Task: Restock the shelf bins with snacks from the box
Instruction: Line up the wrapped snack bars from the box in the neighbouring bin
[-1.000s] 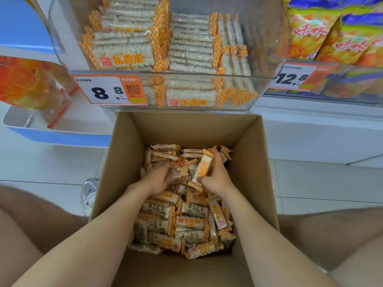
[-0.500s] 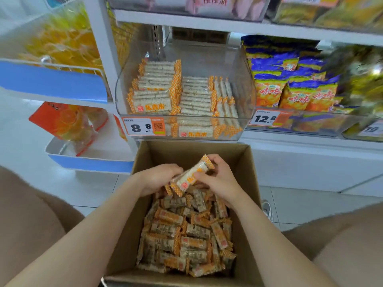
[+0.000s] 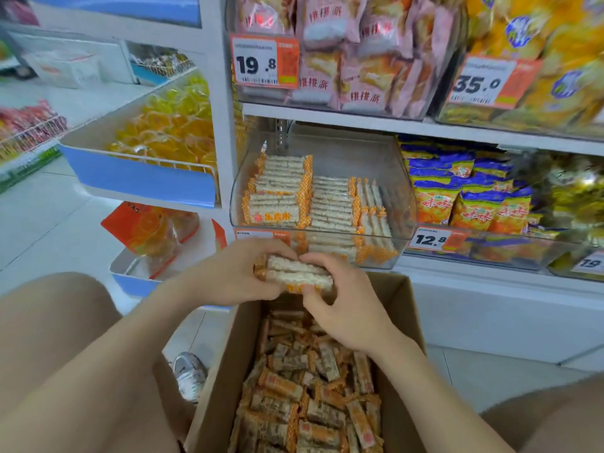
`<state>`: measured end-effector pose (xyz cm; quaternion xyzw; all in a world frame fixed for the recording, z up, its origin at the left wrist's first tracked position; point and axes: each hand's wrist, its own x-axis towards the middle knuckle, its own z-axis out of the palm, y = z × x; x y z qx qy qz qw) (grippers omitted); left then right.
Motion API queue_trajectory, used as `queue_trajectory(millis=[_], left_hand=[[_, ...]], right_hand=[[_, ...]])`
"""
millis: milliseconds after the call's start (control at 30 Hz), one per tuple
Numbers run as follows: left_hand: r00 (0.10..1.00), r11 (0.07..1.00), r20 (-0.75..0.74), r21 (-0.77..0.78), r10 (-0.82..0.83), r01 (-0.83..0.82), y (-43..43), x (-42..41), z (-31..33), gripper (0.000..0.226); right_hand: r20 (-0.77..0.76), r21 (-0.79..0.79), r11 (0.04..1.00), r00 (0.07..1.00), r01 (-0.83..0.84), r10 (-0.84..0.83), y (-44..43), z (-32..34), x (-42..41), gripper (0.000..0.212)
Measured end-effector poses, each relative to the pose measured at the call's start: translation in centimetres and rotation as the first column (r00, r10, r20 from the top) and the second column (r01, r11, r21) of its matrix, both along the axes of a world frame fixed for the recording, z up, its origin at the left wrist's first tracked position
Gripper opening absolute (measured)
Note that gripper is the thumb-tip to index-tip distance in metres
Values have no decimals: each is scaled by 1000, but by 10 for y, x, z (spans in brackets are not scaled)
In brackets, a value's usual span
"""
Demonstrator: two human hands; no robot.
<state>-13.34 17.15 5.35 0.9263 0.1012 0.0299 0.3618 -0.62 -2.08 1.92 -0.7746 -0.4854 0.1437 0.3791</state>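
Hands: two, bare, meeting above the far rim of the box.
Left hand (image 3: 235, 273): fingers curled round the left end of a bundle of snack bars.
Right hand (image 3: 343, 305): thumb below and fingers above, pinching the right end of the same bundle.
Held bars (image 3: 297, 273): one small bundle with two white layers showing. The exact count cannot be told. It is in the air just in front of the clear bin.
Box (image 3: 403, 308): one, cardboard, open, on the floor (image 3: 49, 223).
Loose bars (image 3: 310, 403): a heap in the box, too many to count.
Clear bin (image 3: 376, 158): one, on the lower shelf behind the hands.
Bars in bin (image 3: 281, 191): three groups, a tall flat stack at left, a lower flat stack in the middle, and a row on edge at right.
Price tags: three readable, 19.8 (image 3: 261, 62), 35.0 (image 3: 483, 83), 12.8 (image 3: 431, 240).
Shoe (image 3: 189, 374): one, left of the box.
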Motion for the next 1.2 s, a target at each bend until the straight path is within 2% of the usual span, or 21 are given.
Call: queue_trajectory(millis=[67,133,200,233,300,400,533,600,667,767,833,900,1067,1133,1200], left_hand=[[975,987,166,-85,146,-133,4,0,12,52],[888,940,308,-125,342,-319,9,5,14,57],[792,862,350,-113,500,-494,15,10,12,57],[765,828,334,-96,550,-553,18,12,10,58],[772,803,242,-57,588,-594,22,15,6,62],[832,842,170,23,527,-538,25,19,1,67],[848,855,181,61,498,-515,28,20,-3,73],[851,855,184,83,491,-511,29,20,-4,75],[856,856,175,102,486,-507,29,20,-4,80],[860,854,168,130,482,-504,27,21,-5,84],[856,846,165,148,490,-512,26,21,-6,86],[857,845,169,160,486,-510,25,21,-7,87],[850,840,156,145,503,-523,22,19,-7,86],[836,794,266,272,480,-543,20,17,-8,80],[775,638,452,448,443,-626,15,17,-12,63]], right_hand=[[57,116,990,995,78,-86,7,18,5,45],[101,268,949,975,164,-197,17,29,18,43],[116,320,927,963,196,-243,32,39,36,43],[132,291,940,966,178,-224,41,45,46,43],[198,129,988,975,79,-104,57,54,63,43],[224,-189,980,970,-57,100,85,54,76,43],[115,-404,915,992,-9,60,116,42,67,41],[199,-453,888,980,77,17,125,37,57,42],[261,-384,910,964,156,-55,129,31,47,42],[187,-231,939,959,255,-214,127,28,44,41],[244,-201,925,931,321,-270,123,29,47,34],[253,-170,938,933,303,-256,122,31,52,34],[214,-190,972,972,136,-94,115,35,53,39],[265,-62,984,953,167,-145,102,34,50,39],[346,156,978,920,135,-182,80,29,44,34]])
